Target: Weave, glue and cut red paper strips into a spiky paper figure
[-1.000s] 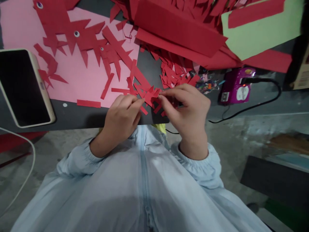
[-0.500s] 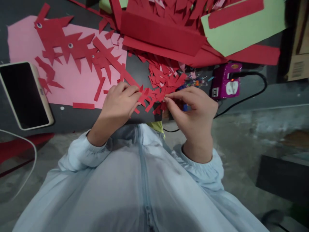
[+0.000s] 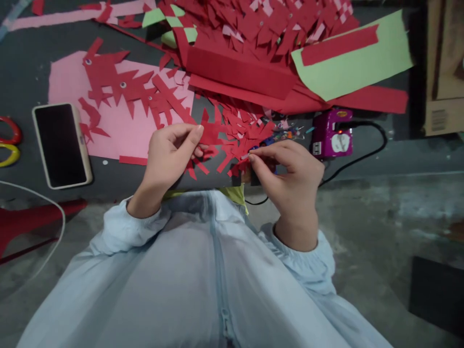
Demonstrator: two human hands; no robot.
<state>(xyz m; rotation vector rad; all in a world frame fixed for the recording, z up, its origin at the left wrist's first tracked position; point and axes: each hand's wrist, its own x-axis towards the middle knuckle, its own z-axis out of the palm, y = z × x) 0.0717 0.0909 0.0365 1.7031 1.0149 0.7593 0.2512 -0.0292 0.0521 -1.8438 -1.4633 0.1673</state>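
My left hand [image 3: 168, 154] is closed, with the thumb on top, pinching the edge of a red paper cutout [image 3: 210, 133] that has pointed projections. Close to it, my right hand [image 3: 290, 176] pinches a small pale piece [image 3: 245, 156] between thumb and forefinger; its kind is too small to make out. Under and between both hands lies a pile of red paper scraps [image 3: 244, 126]. On a pink sheet [image 3: 108, 145] to the left rest several spiky red paper shapes [image 3: 101, 72], some with googly eyes [image 3: 123, 85].
A phone [image 3: 62, 145] and scissors [image 3: 10, 135] lie left. To the right stand a purple box [image 3: 333, 137] with a plugged-in black cable and small colourful bits [image 3: 290, 129]. Folded red paper [image 3: 239, 70], a green sheet [image 3: 355, 63] and heaped cutouts [image 3: 268, 19] fill the back.
My left hand has turned so the thumb is uppermost, and the red cutout now shows raised in its grip. My right hand keeps its pinch. The view has shifted, bringing the scissors in.
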